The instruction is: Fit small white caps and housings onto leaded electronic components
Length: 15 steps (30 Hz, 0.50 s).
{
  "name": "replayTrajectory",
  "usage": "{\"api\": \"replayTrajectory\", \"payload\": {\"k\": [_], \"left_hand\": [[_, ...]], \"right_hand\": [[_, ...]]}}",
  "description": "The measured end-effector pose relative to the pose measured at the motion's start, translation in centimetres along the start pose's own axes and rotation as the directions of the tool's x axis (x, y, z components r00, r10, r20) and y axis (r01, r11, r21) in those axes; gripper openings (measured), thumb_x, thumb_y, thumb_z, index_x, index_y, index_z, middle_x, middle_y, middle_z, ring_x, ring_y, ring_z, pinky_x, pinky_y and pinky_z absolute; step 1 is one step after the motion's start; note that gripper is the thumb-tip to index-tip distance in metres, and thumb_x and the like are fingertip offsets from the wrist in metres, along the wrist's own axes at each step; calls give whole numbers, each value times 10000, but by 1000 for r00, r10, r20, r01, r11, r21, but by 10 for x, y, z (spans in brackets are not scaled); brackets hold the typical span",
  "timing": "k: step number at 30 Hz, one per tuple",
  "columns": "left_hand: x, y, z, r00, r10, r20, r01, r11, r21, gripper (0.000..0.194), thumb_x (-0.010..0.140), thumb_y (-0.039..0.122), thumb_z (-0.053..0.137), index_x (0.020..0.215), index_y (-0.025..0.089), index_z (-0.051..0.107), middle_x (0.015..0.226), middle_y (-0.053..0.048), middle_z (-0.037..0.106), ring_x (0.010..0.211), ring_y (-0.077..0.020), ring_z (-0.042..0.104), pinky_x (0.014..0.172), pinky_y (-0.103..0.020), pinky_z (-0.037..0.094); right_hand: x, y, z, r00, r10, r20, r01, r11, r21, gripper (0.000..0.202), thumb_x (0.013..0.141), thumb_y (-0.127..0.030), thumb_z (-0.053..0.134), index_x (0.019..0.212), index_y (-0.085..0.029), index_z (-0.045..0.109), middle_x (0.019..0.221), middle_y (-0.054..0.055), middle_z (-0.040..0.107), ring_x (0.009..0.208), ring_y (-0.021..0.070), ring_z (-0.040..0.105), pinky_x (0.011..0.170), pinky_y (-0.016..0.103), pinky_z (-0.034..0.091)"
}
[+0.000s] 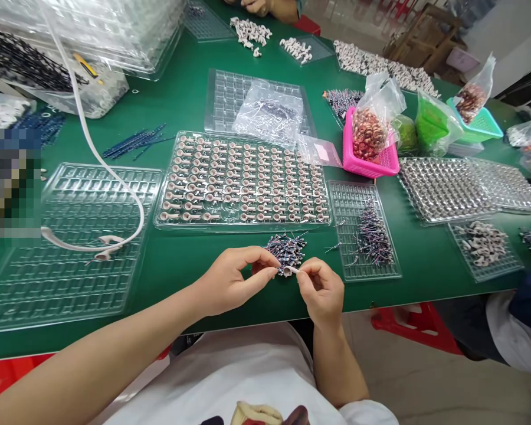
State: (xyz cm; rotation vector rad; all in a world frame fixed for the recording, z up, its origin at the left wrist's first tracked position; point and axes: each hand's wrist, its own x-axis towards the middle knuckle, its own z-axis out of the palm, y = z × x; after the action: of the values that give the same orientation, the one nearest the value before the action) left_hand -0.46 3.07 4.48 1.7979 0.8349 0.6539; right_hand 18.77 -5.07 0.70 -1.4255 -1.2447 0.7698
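My right hand (322, 289) pinches the narrow end of a small white plastic part (291, 270) with a round cup-like end. Close to that round end, the thumb and index finger of my left hand (234, 280) come together. Whatever they hold is too small to make out. Just behind my fingertips lies a heap of small wired components (287, 248) with dark bodies and thin leads. Beyond the heap, a transparent tray (243, 223) carries rows of similar white parts in its pockets, with gaps in the nearer rows.
Left, a transparent tray (71, 289) lies beneath a curved white strip (82, 112). Right, another tray (383, 268) bears more wired components. Behind it stands a pink basket (371, 168) with bagged copper-coloured rings. Stacked trays (133, 47) stand back left. Another person's hand (259, 6) shows at the top.
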Motion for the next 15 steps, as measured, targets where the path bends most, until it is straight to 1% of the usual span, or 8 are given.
{"api": "replayTrajectory", "payload": {"k": [3, 6, 8, 10, 13, 15], "left_hand": [[-2, -3, 4, 999, 40, -21, -40, 999, 7, 176, 857, 231, 649, 1000, 159, 722, 821, -33, 743, 704, -146, 669, 678, -246, 549], [-2, -6, 7, 999, 26, -41, -27, 1000, -8, 258, 837, 274, 699, 1058, 142, 719, 841, -49, 752, 708, -154, 672, 682, -263, 557], [-1, -5, 9, 999, -7, -48, 6, 1000, -25, 251, 849, 294, 694, 1033, 129, 735, 821, -62, 753, 701, -161, 670, 669, -269, 552], [0, -3, 10, 999, -21, -30, 19, 998, -54, 245, 860, 306, 685, 999, 117, 757, 812, -79, 760, 696, -166, 669, 665, -271, 549], [1, 0, 9, 1000, -9, -19, 9, 1000, 12, 232, 828, 330, 735, 926, 126, 789, 788, -70, 775, 669, -152, 679, 635, -226, 546], [1, 0, 8, 1000, 1, -31, 1, 998, 61, 203, 819, 299, 744, 916, 128, 796, 790, -66, 780, 675, -142, 691, 627, -197, 542]], "right_hand": [[1, -1, 2, 999, -48, 0, 48, 996, -71, 138, 861, -166, 594, 731, -206, 574, 683, -25, 556, 598, 109, 483, 553, 245, 394], [1, -1, 3, 988, -155, 27, 158, 975, -157, 129, 868, -153, 602, 758, -212, 574, 695, -25, 573, 619, 114, 518, 587, 250, 424], [0, -1, 3, 971, -232, 58, 239, 947, -215, 110, 877, -145, 607, 796, -216, 583, 715, -19, 597, 634, 119, 548, 597, 250, 443], [-3, 2, 2, 948, -310, 70, 317, 908, -275, 92, 879, -138, 620, 840, -217, 595, 745, -9, 627, 648, 122, 579, 606, 248, 466], [-4, 11, 0, 912, -402, 80, 404, 847, -346, 94, 879, -131, 647, 909, -216, 617, 791, -1, 661, 648, 115, 602, 637, 243, 507], [-2, 17, -1, 881, -465, 88, 462, 803, -377, 109, 877, -144, 671, 951, -215, 633, 834, 12, 683, 724, 134, 650, 707, 258, 539]]}}
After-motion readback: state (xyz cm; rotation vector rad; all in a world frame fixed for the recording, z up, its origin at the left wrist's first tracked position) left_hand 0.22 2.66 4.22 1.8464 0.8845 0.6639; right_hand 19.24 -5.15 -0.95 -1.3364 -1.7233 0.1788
